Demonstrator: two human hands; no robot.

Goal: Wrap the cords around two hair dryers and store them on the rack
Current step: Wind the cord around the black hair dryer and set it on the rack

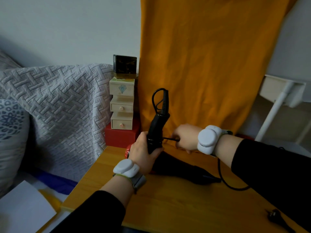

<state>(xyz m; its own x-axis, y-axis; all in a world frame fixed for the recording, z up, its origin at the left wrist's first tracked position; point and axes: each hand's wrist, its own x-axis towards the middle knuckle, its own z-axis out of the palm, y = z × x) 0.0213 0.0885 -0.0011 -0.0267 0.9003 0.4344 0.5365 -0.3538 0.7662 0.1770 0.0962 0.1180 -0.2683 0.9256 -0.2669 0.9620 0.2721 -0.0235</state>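
Gripping the hair dryer (157,126) is the left hand (143,153), handle upright. The right hand (185,137) pinches its cord (170,139) taut.

Past my desk's (168,207) far left corner, cream drawers (122,106) stack on a red box (120,137), between grey quilt (58,98) and orange curtain (210,64).

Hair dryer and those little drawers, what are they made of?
The hair dryer looks like black plastic: smooth, moulded, with a faint sheen. The little drawers look like pale unpainted wood, matte and cream-coloured, though it could be painted board.
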